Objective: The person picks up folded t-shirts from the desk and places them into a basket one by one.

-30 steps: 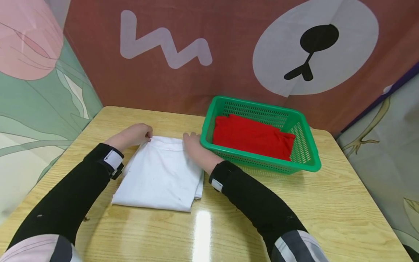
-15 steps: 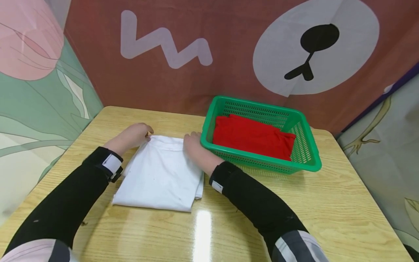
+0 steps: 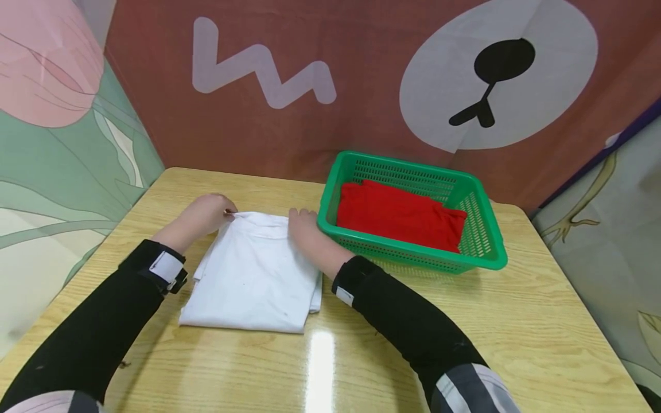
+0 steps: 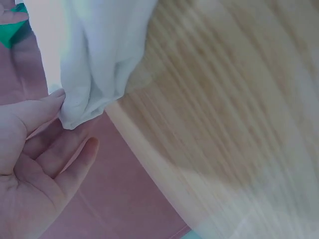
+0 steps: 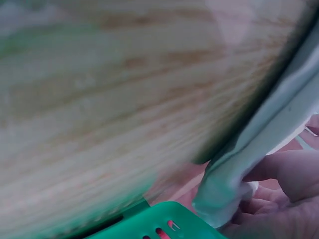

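A folded white garment (image 3: 250,272) lies on the table, a curved seam near its far edge. My left hand (image 3: 201,217) pinches its far left corner; in the left wrist view the thumb (image 4: 47,105) lies over the layered folds and the other fingers spread beneath. At the far right corner, my right hand (image 3: 315,241) grips the cloth. The right wrist view shows that thumb (image 5: 271,167) on the white garment (image 5: 224,189) with fingers curled under it. Some right fingertips are hidden by the cloth.
Close to my right hand stands a green plastic basket (image 3: 490,229) with folded red cloth (image 3: 397,218) in it. The wooden table (image 3: 248,373) ends at a brown printed backdrop (image 3: 361,115). Printed fabric also hangs at both sides.
My left hand has shifted slightly left and toward me, drawing the garment's far left corner a little outward. The right hand stays about where it was; the basket has not moved.
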Tool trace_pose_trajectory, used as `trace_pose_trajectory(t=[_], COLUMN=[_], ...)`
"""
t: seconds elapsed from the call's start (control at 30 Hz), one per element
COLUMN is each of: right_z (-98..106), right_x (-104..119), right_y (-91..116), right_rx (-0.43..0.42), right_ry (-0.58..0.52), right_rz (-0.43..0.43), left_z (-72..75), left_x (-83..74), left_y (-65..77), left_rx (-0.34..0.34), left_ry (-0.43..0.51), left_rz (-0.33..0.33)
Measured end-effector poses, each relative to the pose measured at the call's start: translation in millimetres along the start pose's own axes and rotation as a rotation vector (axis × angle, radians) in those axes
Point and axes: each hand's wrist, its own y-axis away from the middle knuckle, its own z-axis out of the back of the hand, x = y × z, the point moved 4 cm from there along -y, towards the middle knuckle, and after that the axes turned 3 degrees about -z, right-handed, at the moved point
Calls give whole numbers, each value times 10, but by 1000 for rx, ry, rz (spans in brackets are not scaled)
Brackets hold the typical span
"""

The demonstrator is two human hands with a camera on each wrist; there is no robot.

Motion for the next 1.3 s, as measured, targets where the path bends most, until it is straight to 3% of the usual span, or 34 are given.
trace_pose_trajectory(t=[0.17,0.4,0.7,1.1,1.2,1.3], right_z=[41,60,167,393,472,565], right_x=[-3,59,122,184,164,89], right_y=[75,212,340,487,524,552], right_rx=[-1,-81,-178,-277,-298,-285], right_ry=[-47,102,51,73,25,-106], right_rz=[23,74,72,86,106,100], left_z=[45,91,190,371,408,459], left_x=[-50,-97,-148,-216,-235,-263], left_y=[80,169,297,489,523,562], left_rx=[-16,-28,-71,-141,-152,-165], left_ry=[-18,-34,-23,-44,-61,-62], left_rz=[-14,-33,-60,-77,-86,-93])
